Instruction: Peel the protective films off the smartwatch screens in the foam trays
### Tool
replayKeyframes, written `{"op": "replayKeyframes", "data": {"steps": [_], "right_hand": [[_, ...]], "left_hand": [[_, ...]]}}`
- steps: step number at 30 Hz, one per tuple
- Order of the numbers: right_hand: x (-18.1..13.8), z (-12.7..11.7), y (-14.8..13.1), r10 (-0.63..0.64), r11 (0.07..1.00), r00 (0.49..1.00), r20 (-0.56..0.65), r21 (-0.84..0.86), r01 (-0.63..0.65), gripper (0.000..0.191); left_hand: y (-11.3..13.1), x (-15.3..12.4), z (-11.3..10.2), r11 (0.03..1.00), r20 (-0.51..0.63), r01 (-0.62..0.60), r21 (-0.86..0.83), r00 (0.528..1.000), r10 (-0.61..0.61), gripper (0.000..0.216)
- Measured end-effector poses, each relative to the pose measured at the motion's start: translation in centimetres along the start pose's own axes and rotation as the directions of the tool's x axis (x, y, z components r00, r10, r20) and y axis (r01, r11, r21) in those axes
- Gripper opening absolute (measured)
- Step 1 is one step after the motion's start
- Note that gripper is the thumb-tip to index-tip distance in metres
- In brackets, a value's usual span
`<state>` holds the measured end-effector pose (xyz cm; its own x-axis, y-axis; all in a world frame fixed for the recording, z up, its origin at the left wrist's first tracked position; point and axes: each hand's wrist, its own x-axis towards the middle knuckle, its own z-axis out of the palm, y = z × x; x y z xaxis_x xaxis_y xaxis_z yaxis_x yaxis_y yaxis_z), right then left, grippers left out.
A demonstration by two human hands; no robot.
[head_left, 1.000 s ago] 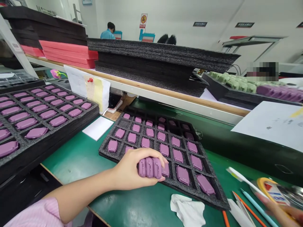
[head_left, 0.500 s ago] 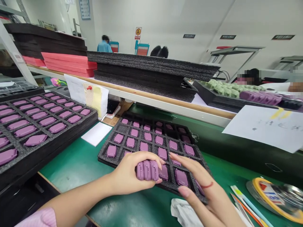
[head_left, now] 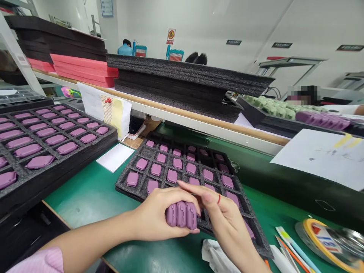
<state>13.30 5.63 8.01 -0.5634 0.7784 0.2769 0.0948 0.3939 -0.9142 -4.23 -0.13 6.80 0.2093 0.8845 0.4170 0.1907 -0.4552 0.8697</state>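
The left hand (head_left: pixel 159 214) was closed around three purple rubber blocks (head_left: pixel 181 215), held together over the edge of a black foam tray (head_left: pixel 125 185) on the green tabletop (head_left: pixel 85 197). The right hand (head_left: pixel 224 223) lay half-open just beside them.

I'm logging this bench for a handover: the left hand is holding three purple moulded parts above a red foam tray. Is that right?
Not quite: the head view shows that the tray is black foam, not red. The left hand is holding three purple moulded parts above it, as you said.
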Motion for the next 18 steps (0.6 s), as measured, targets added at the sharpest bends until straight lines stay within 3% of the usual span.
{"op": "replayKeyframes", "data": {"steps": [5, 8, 12, 15, 18], "right_hand": [[0.2, -0.9, 0.6, 0.197, 0.976, 0.979, 0.049, 0.085, -0.201, 0.077], [0.1, -1.2, 0.7, 0.296, 0.938, 0.935, 0.197, 0.122, -0.323, 0.091], [-0.2, -0.5, 0.5, 0.267, 0.915, 0.907, 0.326, 0.211, -0.345, 0.099], [-0.4, 0.7, 0.5, 0.24, 0.926, 0.93, 0.279, 0.222, -0.306, 0.113], [-0.8, 1.7, 0.6, 0.176, 0.966, 0.975, 0.135, 0.167, -0.197, 0.113]], "left_hand": [[0.0, 0.0, 0.1, 0.998, 0.011, 0.007, -0.055, 1.0, -0.007, 0.029], [0.0, 0.0, 0.1, 0.998, 0.01, 0.015, -0.067, 1.0, -0.014, 0.029], [-0.2, 0.1, 0.2, 0.999, 0.007, -0.043, 0.013, 0.999, 0.043, 0.03], [-0.6, 0.2, 0.2, 0.986, 0.036, -0.155, 0.063, 0.988, 0.153, 0.028], [-1.2, 0.2, 0.0, 0.96, 0.055, -0.257, 0.111, 0.966, 0.253, 0.037]]}}
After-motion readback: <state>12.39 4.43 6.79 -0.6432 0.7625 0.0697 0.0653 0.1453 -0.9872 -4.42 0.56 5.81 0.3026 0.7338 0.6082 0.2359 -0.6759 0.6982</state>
